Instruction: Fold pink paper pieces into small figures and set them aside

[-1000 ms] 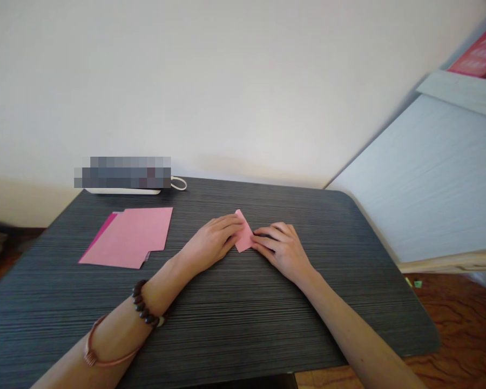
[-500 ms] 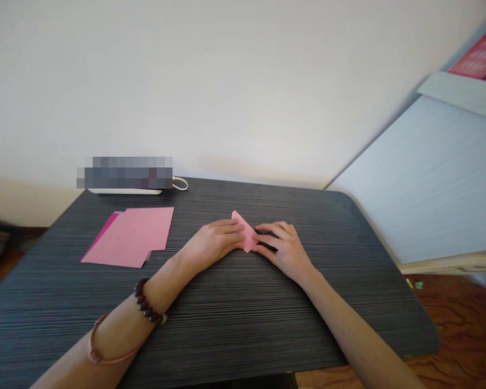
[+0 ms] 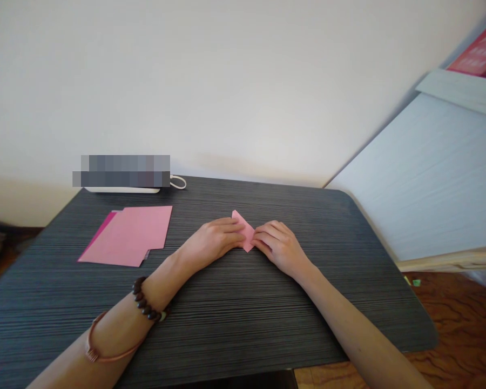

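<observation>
A small folded piece of pink paper lies on the dark table between my two hands. My left hand holds its left side, the fingers resting over the top and the thumb side near the lower edge. At the right corner, the fingertips of my right hand are drawn together in a pinch on the paper. My fingers cover part of the folds.
Several sheets of pink paper lie on the left of the table, a darker pink one showing beneath. Behind them stands a blurred-out object with a white base and a white loop. A pale panel rises at right.
The fingers of my right hand have come together and closed on the paper's right corner. My left hand and the paper stay nearly where they were.
</observation>
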`<state>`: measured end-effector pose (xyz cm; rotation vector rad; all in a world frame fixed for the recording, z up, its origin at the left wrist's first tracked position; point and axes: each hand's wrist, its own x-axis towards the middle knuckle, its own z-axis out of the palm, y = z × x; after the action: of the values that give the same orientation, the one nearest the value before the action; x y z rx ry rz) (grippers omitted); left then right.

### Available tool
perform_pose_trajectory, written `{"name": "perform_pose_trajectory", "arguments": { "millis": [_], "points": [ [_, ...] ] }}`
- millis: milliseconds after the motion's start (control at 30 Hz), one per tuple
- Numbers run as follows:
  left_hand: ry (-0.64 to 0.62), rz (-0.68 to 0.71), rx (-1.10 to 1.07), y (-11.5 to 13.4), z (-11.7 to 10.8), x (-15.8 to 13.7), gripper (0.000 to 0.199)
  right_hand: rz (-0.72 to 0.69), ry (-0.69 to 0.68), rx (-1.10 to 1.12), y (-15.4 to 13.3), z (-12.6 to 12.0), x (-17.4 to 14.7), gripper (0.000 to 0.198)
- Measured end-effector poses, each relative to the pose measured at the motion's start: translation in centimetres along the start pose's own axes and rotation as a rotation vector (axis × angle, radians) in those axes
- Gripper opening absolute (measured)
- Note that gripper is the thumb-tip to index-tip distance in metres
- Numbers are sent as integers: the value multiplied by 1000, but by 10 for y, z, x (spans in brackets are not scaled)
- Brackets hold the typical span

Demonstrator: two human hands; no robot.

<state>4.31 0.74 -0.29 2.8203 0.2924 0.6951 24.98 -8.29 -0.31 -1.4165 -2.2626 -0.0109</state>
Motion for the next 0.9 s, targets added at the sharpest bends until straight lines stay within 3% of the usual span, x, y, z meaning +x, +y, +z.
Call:
{"name": "perform_pose_trajectory", "arguments": {
  "millis": [267, 500, 667, 900],
  "points": [
    [10, -89, 32, 2, 3, 0, 21, -13, -13, 76, -1, -1, 0, 25],
    [-20, -45, 13, 3, 0, 1, 22, -93, 15, -17, -5, 3, -3, 19],
    [-65, -38, 33, 6, 1, 0, 23, 4, 56, 61, -8, 3, -2, 20],
    [32, -125, -3, 9, 4, 0, 22, 69, 34, 210, -5, 2, -1, 21]
  ]
}}
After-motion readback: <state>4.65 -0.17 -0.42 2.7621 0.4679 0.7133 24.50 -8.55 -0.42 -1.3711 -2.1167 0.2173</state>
